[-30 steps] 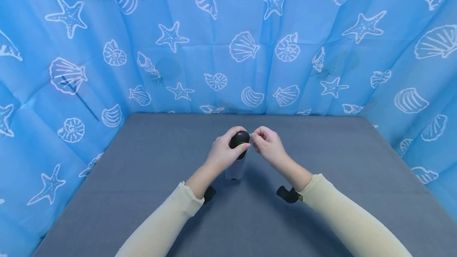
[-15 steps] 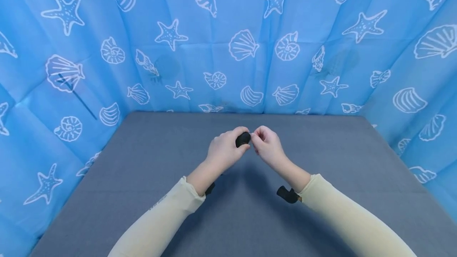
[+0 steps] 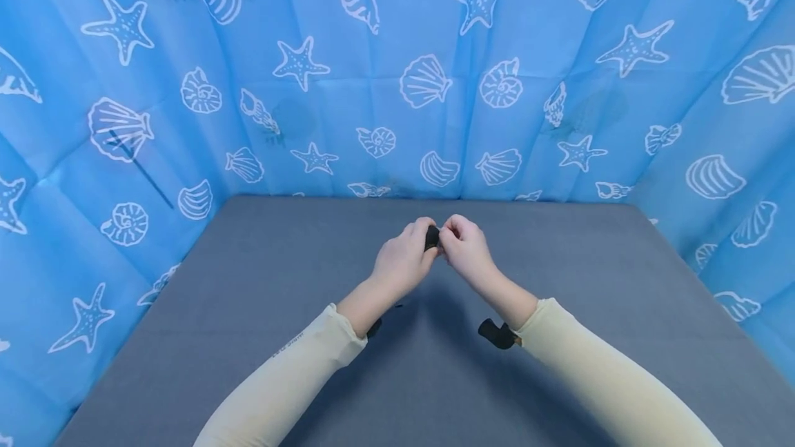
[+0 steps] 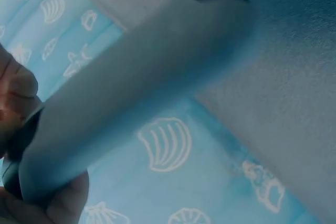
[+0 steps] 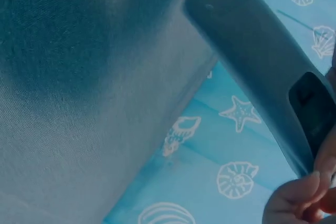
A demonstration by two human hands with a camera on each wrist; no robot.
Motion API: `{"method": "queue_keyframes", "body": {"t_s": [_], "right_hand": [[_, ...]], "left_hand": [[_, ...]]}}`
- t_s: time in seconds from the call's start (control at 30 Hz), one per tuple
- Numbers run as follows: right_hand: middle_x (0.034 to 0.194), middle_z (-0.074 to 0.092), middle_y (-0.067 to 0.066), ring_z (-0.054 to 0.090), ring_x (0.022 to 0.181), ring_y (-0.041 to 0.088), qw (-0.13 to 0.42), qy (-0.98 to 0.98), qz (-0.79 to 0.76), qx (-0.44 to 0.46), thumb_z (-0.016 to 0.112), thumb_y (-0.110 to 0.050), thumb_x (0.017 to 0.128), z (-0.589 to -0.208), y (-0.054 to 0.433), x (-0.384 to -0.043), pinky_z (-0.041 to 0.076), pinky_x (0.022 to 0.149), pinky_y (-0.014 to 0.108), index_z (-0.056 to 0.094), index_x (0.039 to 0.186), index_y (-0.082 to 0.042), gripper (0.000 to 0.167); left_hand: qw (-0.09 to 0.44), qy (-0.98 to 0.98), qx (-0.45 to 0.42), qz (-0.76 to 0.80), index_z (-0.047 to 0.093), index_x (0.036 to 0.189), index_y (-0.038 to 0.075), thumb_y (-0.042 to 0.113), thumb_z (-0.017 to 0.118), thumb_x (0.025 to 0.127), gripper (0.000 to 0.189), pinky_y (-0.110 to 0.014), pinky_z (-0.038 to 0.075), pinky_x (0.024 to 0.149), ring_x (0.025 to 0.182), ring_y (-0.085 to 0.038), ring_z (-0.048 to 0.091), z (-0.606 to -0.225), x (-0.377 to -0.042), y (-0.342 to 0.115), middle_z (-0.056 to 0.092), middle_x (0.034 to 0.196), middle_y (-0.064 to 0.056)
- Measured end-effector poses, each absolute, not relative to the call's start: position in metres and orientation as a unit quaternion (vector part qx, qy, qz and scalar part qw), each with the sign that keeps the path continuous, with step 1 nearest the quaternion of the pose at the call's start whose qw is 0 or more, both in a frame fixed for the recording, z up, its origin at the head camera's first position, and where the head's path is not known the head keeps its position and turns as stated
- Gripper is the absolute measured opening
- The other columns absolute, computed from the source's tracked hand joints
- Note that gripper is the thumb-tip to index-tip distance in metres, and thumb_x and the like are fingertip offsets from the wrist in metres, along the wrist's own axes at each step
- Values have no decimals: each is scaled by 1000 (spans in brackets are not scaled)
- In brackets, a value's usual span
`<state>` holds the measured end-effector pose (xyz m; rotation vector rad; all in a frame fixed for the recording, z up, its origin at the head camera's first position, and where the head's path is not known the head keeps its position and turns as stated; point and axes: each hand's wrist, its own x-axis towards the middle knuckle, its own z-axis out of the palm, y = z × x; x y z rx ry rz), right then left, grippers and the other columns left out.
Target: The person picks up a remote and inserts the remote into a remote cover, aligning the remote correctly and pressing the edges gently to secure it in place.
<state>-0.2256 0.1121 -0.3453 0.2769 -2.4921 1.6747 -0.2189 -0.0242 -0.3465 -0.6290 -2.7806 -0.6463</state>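
Note:
My left hand grips a long, slim grey object with a black end near the middle of the table. In the left wrist view its smooth grey body slants away, with a dark notch at the far tip. A dark rounded panel shows on its side in the right wrist view; what kind of thing it is I cannot tell. My right hand has thumb and forefinger pinched together at the edge of the black end. From the head, the left hand hides the grey body.
A grey cloth-covered table spreads beneath both hands. Blue curtain with white shells and starfish stands round its back and sides. Black wrist mounts hang under the pale sleeves.
My left hand has shifted right and turned the grey object, so its body, visible below the hand earlier, is now hidden in the head view. The right hand stays nearly in place, pinching.

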Motion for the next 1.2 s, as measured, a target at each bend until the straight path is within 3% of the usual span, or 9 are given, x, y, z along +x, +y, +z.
{"method": "queue_keyframes", "body": {"t_s": [0.23,0.47,0.77,1.0,1.2], "right_hand": [[65,49,8,47,55,20,10,-814,571,105,38,-6,100,-334,113,-226,43,55,32,48,79,0,24],[66,51,9,49,56,18,-20,-834,535,130,40,-7,101,-328,116,-226,44,57,33,51,80,1,25],[68,52,5,51,59,16,-81,-784,600,134,43,-11,103,-325,121,-226,47,60,29,50,85,0,22],[75,56,11,53,63,19,-47,-819,553,147,48,-10,101,-326,130,-221,50,64,31,58,100,9,21],[70,53,8,48,61,20,-2,-861,479,168,49,-7,99,-322,128,-219,41,58,32,60,97,5,17]], "left_hand": [[62,-931,-196,-301,45,134,8,25,64,96,46,-40,53,75,88,-25,62,-346,-219,-30,59,121,-12],[72,-924,-198,-320,46,130,9,22,68,92,46,-40,52,73,89,-25,62,-348,-219,-34,60,119,-11],[38,-885,-216,-411,42,133,9,20,64,95,45,-39,51,72,92,-26,59,-347,-220,-44,54,122,-13],[38,-888,-221,-401,41,134,9,18,64,94,47,-39,51,73,94,-26,59,-346,-218,-44,52,125,-14],[32,-884,-222,-411,41,133,9,18,64,93,47,-39,51,74,94,-26,58,-343,-217,-44,52,124,-14]]}}
